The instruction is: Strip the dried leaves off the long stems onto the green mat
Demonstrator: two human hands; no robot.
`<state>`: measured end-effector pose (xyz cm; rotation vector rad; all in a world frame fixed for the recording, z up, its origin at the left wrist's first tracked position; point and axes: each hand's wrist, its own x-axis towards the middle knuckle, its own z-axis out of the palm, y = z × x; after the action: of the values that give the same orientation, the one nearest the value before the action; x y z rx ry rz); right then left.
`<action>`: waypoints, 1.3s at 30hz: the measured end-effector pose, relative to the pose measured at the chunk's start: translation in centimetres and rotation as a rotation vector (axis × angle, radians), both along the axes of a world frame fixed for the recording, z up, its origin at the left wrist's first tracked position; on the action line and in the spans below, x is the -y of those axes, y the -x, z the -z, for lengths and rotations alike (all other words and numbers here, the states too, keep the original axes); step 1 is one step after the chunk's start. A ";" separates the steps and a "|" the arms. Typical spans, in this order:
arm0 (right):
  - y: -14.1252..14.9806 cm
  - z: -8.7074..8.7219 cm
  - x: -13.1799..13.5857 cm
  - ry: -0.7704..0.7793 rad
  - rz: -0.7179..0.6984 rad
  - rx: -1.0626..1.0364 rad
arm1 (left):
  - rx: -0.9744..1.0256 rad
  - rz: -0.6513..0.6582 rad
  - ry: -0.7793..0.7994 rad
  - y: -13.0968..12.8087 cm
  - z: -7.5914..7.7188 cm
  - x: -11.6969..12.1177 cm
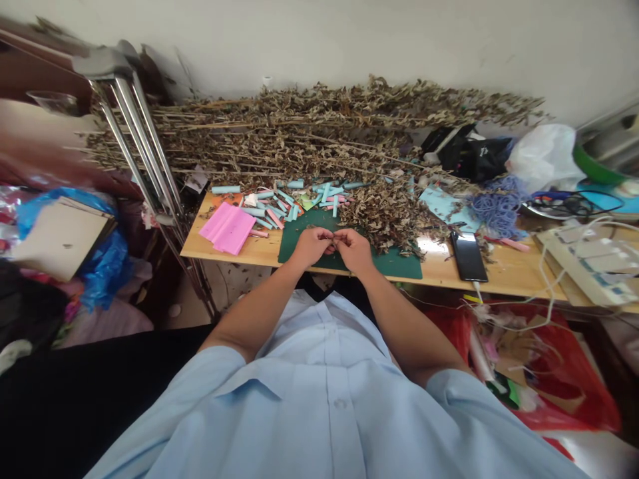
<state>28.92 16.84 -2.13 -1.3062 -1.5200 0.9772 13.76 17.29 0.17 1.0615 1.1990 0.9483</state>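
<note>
Brown leaves [387,216] beside right hand [352,250], left hand [315,245] meeting it — both curled, over green mat [402,265] (whether grasping, cannot tell)

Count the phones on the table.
1: the black phone lies on the wooden table, right of the green mat, with a white cable at its near end. Others may be hidden under the clutter.
</note>
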 end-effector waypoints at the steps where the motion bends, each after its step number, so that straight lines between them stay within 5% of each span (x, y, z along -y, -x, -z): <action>1: 0.0 0.2 -0.1 0.002 0.009 -0.003 | 0.005 -0.008 0.001 0.0 0.1 0.0; 9: -0.9 0.2 -0.4 -0.049 0.071 0.126 | -0.062 -0.072 -0.043 0.5 0.1 -0.2; 14: -0.2 0.1 0.0 0.016 -0.024 -0.009 | -0.075 -0.073 -0.094 0.3 0.1 -0.2; 23: 0.0 0.7 -0.5 0.122 0.116 -0.153 | -0.057 -0.110 -0.042 0.5 -0.1 -0.3; 33: 0.0 -0.1 0.5 -0.255 -0.008 0.268 | 0.019 -0.081 0.019 -0.2 0.6 -0.2; 39: -0.4 0.1 0.0 -0.185 0.114 0.247 | 0.018 -0.114 -0.007 -0.1 0.9 0.0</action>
<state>29.28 16.83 -2.19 -1.4009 -1.6579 0.6040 13.90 17.33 -0.69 0.9963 1.2523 1.0486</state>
